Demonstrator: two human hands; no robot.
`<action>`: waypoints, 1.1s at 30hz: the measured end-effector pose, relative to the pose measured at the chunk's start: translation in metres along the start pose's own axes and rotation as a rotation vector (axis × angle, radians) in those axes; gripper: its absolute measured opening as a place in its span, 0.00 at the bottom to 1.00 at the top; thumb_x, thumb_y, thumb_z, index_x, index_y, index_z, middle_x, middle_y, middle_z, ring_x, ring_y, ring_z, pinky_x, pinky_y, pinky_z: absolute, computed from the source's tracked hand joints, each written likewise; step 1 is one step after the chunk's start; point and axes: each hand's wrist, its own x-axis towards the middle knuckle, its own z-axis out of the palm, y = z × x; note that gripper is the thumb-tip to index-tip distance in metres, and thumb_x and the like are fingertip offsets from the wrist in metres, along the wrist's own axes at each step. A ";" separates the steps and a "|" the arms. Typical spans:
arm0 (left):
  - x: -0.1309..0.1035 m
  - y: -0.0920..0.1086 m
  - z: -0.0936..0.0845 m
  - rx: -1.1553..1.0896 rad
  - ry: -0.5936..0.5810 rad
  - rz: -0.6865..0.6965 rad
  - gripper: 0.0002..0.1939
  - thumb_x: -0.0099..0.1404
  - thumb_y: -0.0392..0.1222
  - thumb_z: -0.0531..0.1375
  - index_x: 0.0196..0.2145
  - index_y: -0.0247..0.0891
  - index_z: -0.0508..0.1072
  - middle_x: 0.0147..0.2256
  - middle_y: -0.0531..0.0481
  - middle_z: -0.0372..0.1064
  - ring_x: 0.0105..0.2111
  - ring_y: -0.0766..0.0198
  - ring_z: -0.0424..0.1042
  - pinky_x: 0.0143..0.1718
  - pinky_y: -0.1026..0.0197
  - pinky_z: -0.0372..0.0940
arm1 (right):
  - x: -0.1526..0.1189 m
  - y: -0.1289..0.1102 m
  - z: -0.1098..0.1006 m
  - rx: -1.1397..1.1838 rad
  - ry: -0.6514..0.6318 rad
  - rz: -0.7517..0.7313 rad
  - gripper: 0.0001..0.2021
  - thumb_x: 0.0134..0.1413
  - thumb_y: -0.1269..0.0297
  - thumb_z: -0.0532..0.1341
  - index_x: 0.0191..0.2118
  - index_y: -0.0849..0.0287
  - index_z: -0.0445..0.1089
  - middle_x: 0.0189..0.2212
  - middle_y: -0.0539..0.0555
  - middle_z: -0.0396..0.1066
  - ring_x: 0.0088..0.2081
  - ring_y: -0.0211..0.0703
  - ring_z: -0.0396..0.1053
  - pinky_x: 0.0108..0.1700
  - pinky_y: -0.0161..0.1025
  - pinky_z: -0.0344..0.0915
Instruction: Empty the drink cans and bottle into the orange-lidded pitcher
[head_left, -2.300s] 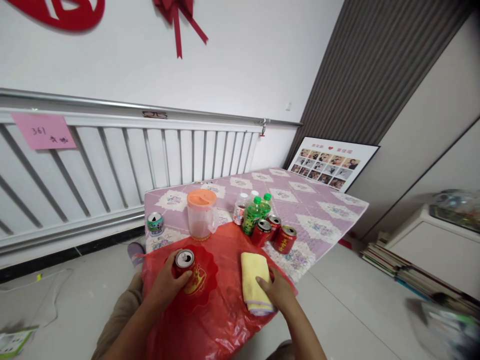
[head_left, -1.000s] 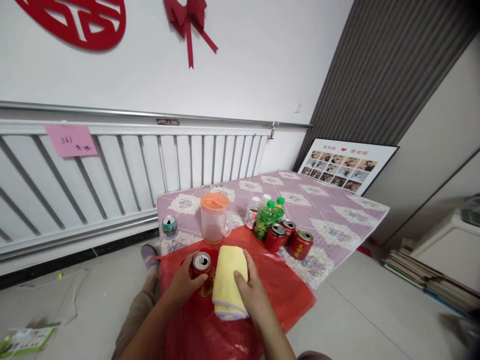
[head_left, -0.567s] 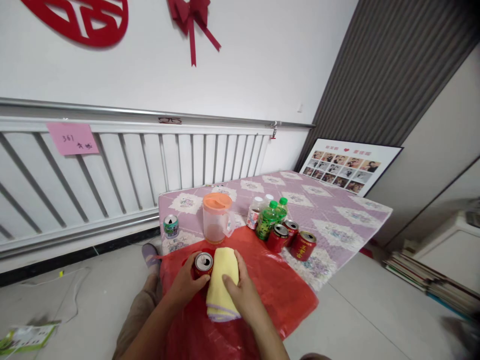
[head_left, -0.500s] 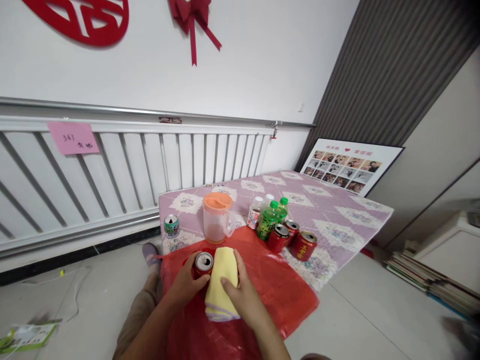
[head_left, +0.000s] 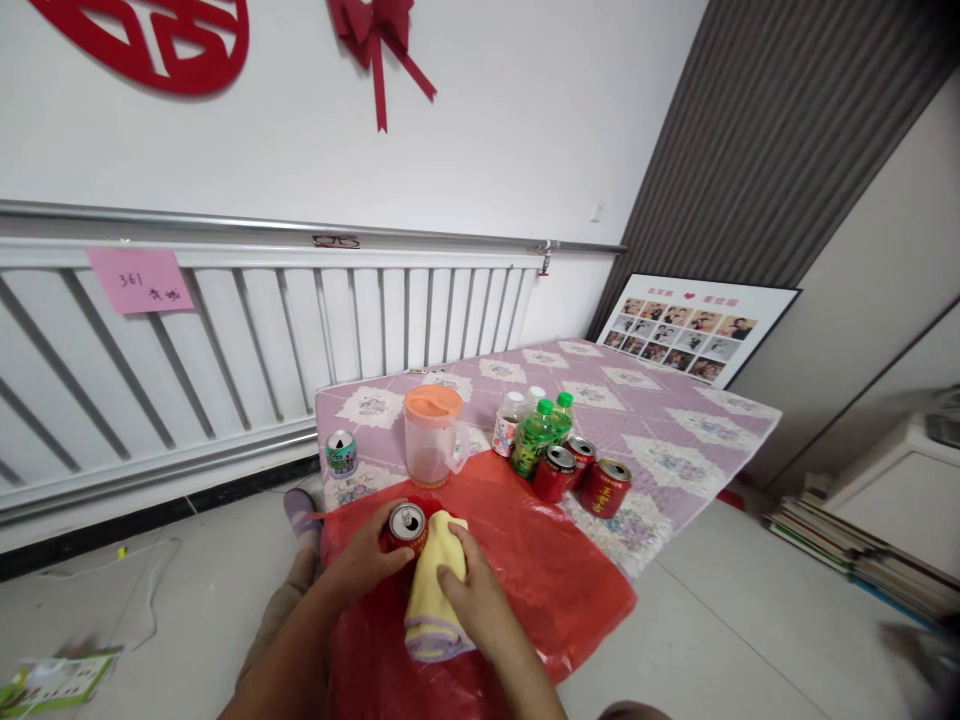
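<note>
My left hand (head_left: 373, 555) is wrapped round an opened red drink can (head_left: 407, 526), its silver top facing up. In my right hand (head_left: 474, 590) is a folded yellow cloth (head_left: 436, 590) with a purple edge, pressed against the can's right side. Both hands are over a red plastic sheet (head_left: 540, 570) spread on the near part of the table. Just beyond them stands a clear plastic pitcher (head_left: 429, 455) with an orange lid. A teal can (head_left: 341, 455) stands at the table's left edge.
Several bottles, including a green one (head_left: 532, 440), stand right of the pitcher. In front of them are red cans (head_left: 606, 490). A patterned tablecloth (head_left: 600, 395) covers the table. Behind is a white radiator (head_left: 375, 310). A photo board (head_left: 694, 325) leans at the far right.
My right hand has slid the yellow cloth slightly down and toward me along the can's side, bunching it. My left hand keeps hold of the can. The view has shifted slightly.
</note>
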 end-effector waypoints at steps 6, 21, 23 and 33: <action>0.004 0.004 -0.008 -0.060 -0.091 -0.008 0.33 0.51 0.37 0.61 0.57 0.42 0.63 0.57 0.46 0.66 0.58 0.51 0.64 0.61 0.46 0.57 | -0.001 -0.011 -0.007 0.037 0.029 -0.071 0.30 0.49 0.66 0.58 0.60 0.55 0.61 0.54 0.56 0.68 0.52 0.48 0.68 0.53 0.43 0.65; 0.004 0.004 -0.006 -0.013 -0.023 -0.075 0.41 0.50 0.43 0.62 0.61 0.39 0.58 0.62 0.44 0.59 0.61 0.50 0.60 0.62 0.49 0.55 | -0.002 -0.010 -0.010 0.005 0.016 -0.053 0.30 0.48 0.67 0.58 0.60 0.56 0.62 0.56 0.59 0.67 0.54 0.50 0.66 0.56 0.45 0.62; 0.001 0.000 0.002 0.017 0.072 -0.096 0.42 0.50 0.45 0.63 0.62 0.37 0.54 0.62 0.40 0.58 0.61 0.48 0.59 0.62 0.47 0.55 | -0.002 -0.017 -0.013 0.010 0.024 -0.069 0.30 0.48 0.67 0.58 0.60 0.56 0.60 0.57 0.58 0.65 0.54 0.49 0.66 0.55 0.44 0.63; -0.005 -0.002 0.025 0.220 0.369 -0.052 0.26 0.52 0.45 0.63 0.48 0.37 0.65 0.47 0.43 0.69 0.49 0.52 0.69 0.54 0.48 0.63 | -0.001 -0.013 -0.012 -0.072 -0.052 -0.054 0.30 0.48 0.69 0.57 0.60 0.60 0.61 0.56 0.60 0.66 0.56 0.48 0.65 0.58 0.44 0.59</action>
